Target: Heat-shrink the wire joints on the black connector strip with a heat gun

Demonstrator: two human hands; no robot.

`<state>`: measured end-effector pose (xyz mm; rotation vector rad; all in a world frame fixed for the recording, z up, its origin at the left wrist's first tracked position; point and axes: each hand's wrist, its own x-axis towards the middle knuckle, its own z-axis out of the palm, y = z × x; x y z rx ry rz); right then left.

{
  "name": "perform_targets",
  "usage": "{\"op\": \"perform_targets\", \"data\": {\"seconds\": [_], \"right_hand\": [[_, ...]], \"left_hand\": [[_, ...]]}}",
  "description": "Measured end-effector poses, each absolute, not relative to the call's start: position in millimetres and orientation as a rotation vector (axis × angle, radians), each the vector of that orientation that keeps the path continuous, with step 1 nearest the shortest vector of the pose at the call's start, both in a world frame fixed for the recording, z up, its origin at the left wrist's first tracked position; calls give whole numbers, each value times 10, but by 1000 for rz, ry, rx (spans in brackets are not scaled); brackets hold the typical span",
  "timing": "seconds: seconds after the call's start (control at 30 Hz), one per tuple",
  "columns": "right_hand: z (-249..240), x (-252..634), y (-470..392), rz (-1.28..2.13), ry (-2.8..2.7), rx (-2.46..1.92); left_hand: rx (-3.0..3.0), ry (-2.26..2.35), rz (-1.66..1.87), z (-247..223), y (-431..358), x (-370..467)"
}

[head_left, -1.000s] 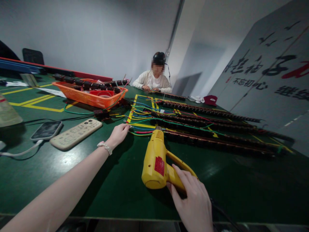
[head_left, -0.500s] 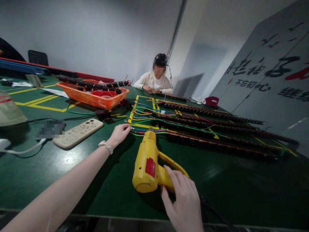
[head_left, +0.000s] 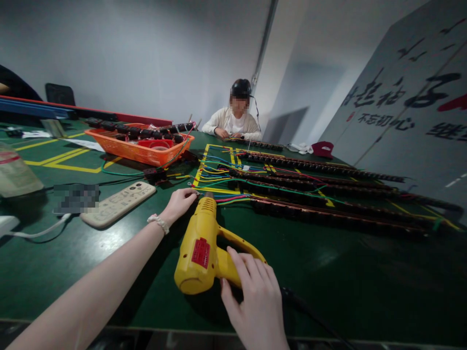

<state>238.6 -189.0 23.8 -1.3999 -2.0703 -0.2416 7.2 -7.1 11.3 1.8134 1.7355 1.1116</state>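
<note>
A yellow heat gun with a red label is in my right hand, whose fingers wrap round its handle. Its nozzle points away from me, close beside my left hand. Thumb and fingers of my left hand pinch the end of the coloured wires, near the nozzle. These wires run right to a long black strip with copper-coloured edges. More wires with yellow, blue and green insulation fan out from other black strips behind.
An orange basket holding black parts stands at the back left. A phone in a beige case and a plastic container lie left. Across the green table sits a person. A dark cable trails from the heat gun.
My right hand has moved left with the heat gun, bringing its nozzle nearer my left hand and over the wires. My left hand keeps its pinch in nearly the same place.
</note>
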Motion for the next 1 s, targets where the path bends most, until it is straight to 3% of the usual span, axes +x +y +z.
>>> {"op": "perform_targets", "data": {"seconds": [0.4,0.77,1.0], "right_hand": [[249,2498,-1883,-214,-2065,-1431],[216,3076,-1844,-596,-2094,-1456],[188,3327,-1840,-620,-2127,-1414]], "left_hand": [[1797,1696,1104,95,-62,37],[1773,1704,1093,96,-64,37],[2000,1851,1223,152,-77,45]]}}
